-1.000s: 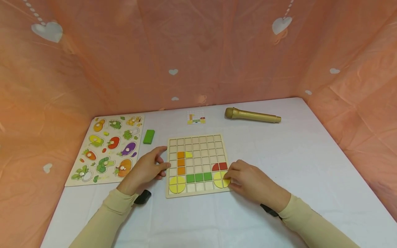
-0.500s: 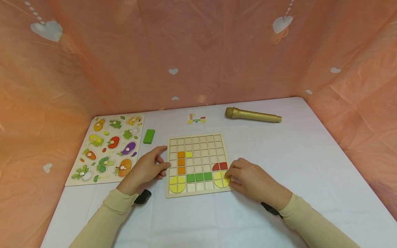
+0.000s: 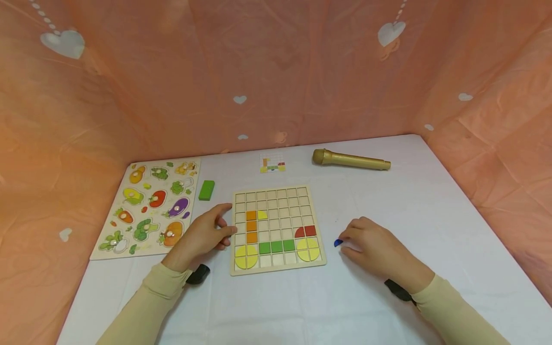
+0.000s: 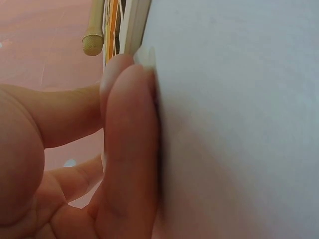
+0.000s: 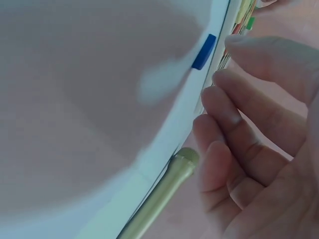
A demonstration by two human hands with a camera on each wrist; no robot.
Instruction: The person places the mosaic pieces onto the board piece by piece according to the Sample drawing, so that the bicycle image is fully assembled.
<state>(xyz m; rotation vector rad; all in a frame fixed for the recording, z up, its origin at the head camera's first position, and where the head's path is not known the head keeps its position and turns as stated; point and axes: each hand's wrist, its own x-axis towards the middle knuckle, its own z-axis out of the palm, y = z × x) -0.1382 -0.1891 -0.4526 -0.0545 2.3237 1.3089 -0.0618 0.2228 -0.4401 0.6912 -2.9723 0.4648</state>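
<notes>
A square wooden grid board [image 3: 279, 194] lies on the table, with orange, yellow, green and red tiles in several cells. At its left edge rests my left hand [image 3: 202, 235], thumb and index finger extended toward the rim; in the left wrist view its fingertips [image 4: 132, 84] are close against the board's side. To the right of the board, my right hand [image 3: 379, 249] hovers low over a small blue tile [image 3: 338, 243] with a curved edge. The right wrist view shows the blue tile [image 5: 204, 52] lying on the table, a gap between it and the fingertips [image 5: 237, 42].
A vegetable knob puzzle [image 3: 148, 208] lies at the left, with a green block [image 3: 207, 190] beside it. Behind the grid board is a small pattern card [image 3: 273, 163]. The gold microphone [image 3: 351, 160] lies at the back right.
My right hand has left the yellow tiles at the board's lower right corner and moved right to the blue tile, which now shows. My left hand has stayed in place.
</notes>
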